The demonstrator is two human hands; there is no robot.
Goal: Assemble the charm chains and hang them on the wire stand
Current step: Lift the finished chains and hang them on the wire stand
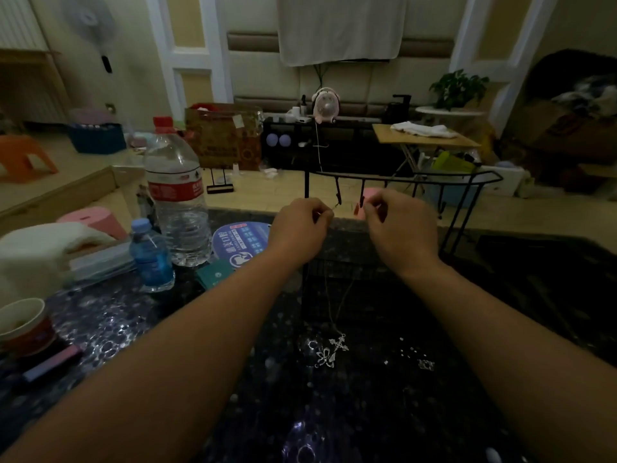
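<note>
Two hands work at the wire stand (400,177) in the head view: the left hand (300,225) and right hand (397,222) each pinch an end of a thin chain (337,305), its cross charm (339,344) dangling above the dark table (200,329). Dim light and tiny hooks could cause a missed catch, dropping the chain.

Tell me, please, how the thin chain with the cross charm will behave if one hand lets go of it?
The chain looks floppy: it sags in a loop below both hands. The cross charm probably weighs it down, so a freed end would likely drop and swing. It seems very thin, so perhaps it tangles easily.
</note>
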